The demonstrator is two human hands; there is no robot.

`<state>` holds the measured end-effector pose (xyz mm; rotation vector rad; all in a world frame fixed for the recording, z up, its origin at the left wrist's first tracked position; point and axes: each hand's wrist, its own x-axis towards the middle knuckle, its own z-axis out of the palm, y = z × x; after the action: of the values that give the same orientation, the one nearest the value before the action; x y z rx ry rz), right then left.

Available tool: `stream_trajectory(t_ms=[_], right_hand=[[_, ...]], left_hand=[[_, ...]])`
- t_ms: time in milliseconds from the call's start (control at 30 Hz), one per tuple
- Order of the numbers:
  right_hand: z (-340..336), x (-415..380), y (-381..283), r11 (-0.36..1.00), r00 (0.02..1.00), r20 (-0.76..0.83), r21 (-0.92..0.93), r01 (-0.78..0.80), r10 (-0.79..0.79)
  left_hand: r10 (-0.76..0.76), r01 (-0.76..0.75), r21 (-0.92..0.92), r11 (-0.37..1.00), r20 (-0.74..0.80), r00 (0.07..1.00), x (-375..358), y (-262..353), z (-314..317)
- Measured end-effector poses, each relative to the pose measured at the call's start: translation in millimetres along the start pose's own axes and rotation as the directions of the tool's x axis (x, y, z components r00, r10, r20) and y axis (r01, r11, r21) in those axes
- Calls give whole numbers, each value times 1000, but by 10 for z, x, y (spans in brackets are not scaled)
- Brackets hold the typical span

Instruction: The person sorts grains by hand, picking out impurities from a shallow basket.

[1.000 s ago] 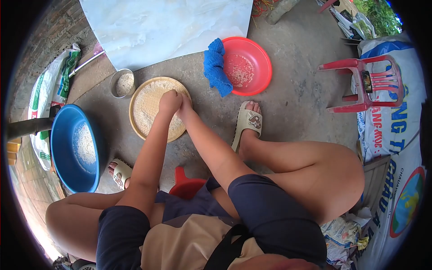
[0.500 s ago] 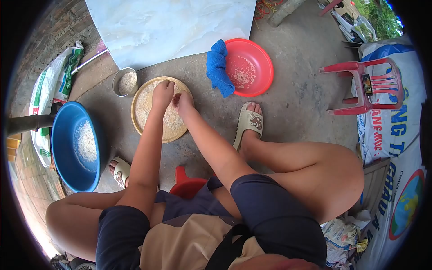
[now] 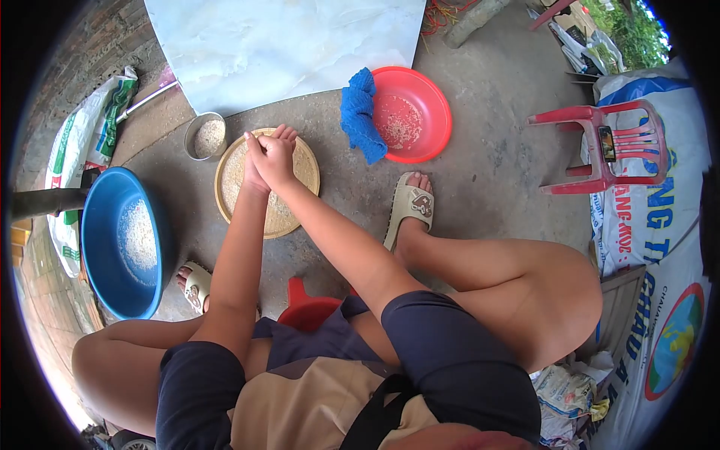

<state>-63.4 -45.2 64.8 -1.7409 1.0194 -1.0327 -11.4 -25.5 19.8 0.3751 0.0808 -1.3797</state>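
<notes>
Two hands are held pressed together over the far side of the round tray (image 3: pixel 234 174) of grain: the right hand (image 3: pixel 276 159) laid over the left hand (image 3: pixel 253 166), fingers pointing away. That tray is set on the concrete floor (image 3: pixel 495 161). Just beyond it a small metal pot (image 3: pixel 205 136) can be seen, with a blue basin (image 3: pixel 120 241) to the left and a red bowl (image 3: pixel 420 105) with a blue cloth (image 3: pixel 360 112) to the right.

Left hand (image 3: pixel 253 169) mostly hidden behind right hand (image 3: pixel 276 159); grain under both covered on the round tray (image 3: pixel 300 196), apparently.
</notes>
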Motion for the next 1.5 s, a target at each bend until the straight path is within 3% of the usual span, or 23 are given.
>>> stream_trajectory(t_ms=[167,400,500,533,567,600,633,667,700,733,767,800,833,867,933,967,1033,1067,1167,1233,1367,1433,1500], right_hand=[[-12,-36,7,950,949,40,14,312,-313],[-87,-6,13,858,857,185,-98,504,-481],[-108,49,9,848,858,99,-132,513,-504],[-125,75,-10,854,863,-3,-150,498,-504],[-137,102,-32,860,859,-105,-166,482,-501],[-109,125,-3,860,859,-106,-165,482,-502],[-53,143,56,940,917,-208,-84,330,-340],[-10,156,109,985,942,-293,14,173,-161],[12,165,150,972,972,-203,222,-74,121],[43,181,210,972,972,-203,223,-74,121],[73,205,273,772,910,-46,548,-323,413],[91,219,342,412,774,197,753,-513,602],[97,214,465,306,715,320,741,-598,622],[118,207,581,306,715,319,741,-597,622],[115,210,598,-20,668,540,785,-620,512],[72,199,626,-77,636,610,748,-659,473],[66,200,586,-90,635,616,747,-659,466],[53,198,570,-103,634,621,747,-657,461],[26,198,530,-145,635,634,749,-647,442],[25,200,508,-175,636,644,748,-640,426],[5,212,479,-234,640,659,746,-623,395],[5,208,482,-266,641,667,742,-615,380],[20,194,500,-298,642,675,738,-606,365]], left_hand=[[2,4,-84,996,75,997,-6,-54,-151],[82,-61,-71,996,340,937,5,-87,-152],[125,-111,-57,992,470,874,20,-96,-146],[124,-111,-57,992,471,874,75,-43,-266],[72,-64,-34,997,383,921,143,54,-411],[20,-16,-17,1000,290,957,187,108,-506],[116,-103,202,974,-53,992,24,56,11],[117,-104,203,974,-53,992,17,27,164],[241,-186,341,922,-127,962,24,10,258],[368,-245,477,844,-181,912,24,-13,340],[422,-276,541,794,-165,891,0,-52,411],[422,-276,541,794,-165,892,-3,-94,424],[458,-275,684,676,-97,884,-1,-131,420],[480,-270,803,532,-24,877,1,-167,416],[497,-303,829,471,34,867,24,-219,348],[474,-267,915,303,98,875,35,-223,312],[474,-224,974,-12,203,857,42,-247,261],[475,-224,975,-9,201,857,46,-262,235],[462,-241,955,-172,295,836,-33,-292,371],[409,-228,901,-370,378,830,-97,-276,486],[382,-289,856,-429,461,801,-32,-214,418],[367,-245,717,-652,582,726,-77,-151,553],[401,-240,740,-628,573,715,-75,-72,506]])
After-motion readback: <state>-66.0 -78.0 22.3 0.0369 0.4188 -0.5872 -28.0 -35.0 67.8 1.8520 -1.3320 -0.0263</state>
